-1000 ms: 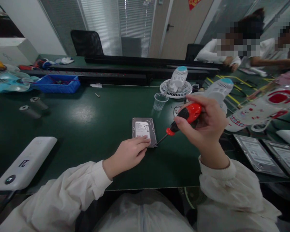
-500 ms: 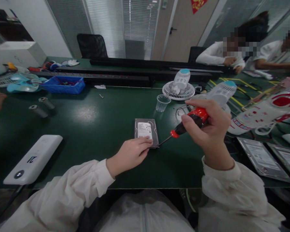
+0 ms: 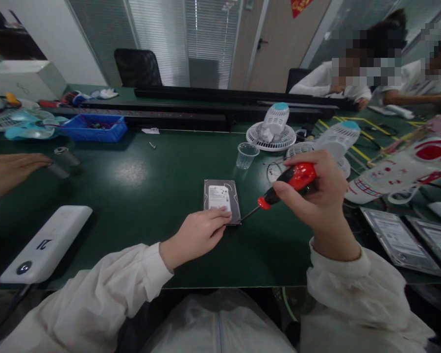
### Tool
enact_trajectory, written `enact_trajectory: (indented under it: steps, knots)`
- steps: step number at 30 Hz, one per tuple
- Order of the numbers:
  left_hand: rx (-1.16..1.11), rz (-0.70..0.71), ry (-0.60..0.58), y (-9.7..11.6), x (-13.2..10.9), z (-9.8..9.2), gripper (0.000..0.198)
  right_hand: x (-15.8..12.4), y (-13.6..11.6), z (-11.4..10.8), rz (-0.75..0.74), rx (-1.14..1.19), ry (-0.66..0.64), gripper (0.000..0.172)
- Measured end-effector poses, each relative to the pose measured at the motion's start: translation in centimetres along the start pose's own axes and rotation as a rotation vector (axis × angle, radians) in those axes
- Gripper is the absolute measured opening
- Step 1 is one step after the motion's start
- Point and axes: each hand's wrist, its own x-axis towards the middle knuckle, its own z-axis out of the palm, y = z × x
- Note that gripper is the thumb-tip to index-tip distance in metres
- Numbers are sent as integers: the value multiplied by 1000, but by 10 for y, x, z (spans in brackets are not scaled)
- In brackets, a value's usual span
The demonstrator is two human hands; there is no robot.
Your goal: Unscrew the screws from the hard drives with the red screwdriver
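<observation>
A hard drive (image 3: 216, 191) with a white label lies flat on the green table (image 3: 150, 191). My left hand (image 3: 198, 233) grips its near edge, fingers pressed on the label; the thumb is mostly hidden. In my right hand (image 3: 316, 196) is a red and black screwdriver (image 3: 286, 185), held by its handle and tilted down to the left. Its tip meets the drive's near right corner, where any screw is too small to make out. Just beyond the drive stands a clear plastic cup (image 3: 247, 156).
At left, another person's hand (image 3: 14, 171) reaches beside two metal cylinders (image 3: 66, 156). A white power bank (image 3: 47, 245) lies nearer. Farther back are a blue tray (image 3: 95, 130) and fan parts (image 3: 274, 130). More hard drives (image 3: 400, 240) and a cartoon-printed bottle (image 3: 400, 171) are on the right.
The other person's hand has come farther in from the left, up to the cylinders. My screwdriver's handle has turned slightly while its tip stays at the drive's corner. My left hand holds still.
</observation>
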Motion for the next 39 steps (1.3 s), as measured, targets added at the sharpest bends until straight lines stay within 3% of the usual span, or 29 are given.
enact_trajectory:
  steps: [4, 11, 16, 23, 28, 32, 35, 39]
  knots:
    - [7, -1, 2, 1, 0, 0, 26, -1, 2, 0, 17, 144, -121, 53]
    - [-6, -3, 3, 1, 0, 0, 26, 0, 4, 1, -42, 17, 39, 39]
    - [-4, 6, 2, 1, 0, 0, 27, -3, 5, 2, 21, 197, -74, 49]
    - [-5, 6, 7, 1, 0, -1, 26, -2, 2, 2, 85, 205, -18, 21]
    - [-1, 2, 2, 0, 0, 0, 26, 2, 3, 3, 64, 214, 39, 22]
    - [-3, 2, 0, 0, 0, 0, 26, 0, -2, 4, 109, 296, 20, 37]
    - [0, 4, -1, 1, 0, 0, 26, -1, -2, 4, 153, 259, 87, 53]
    - [-1, 8, 3, 1, 0, 0, 26, -2, 4, 4, 12, 116, 81, 34]
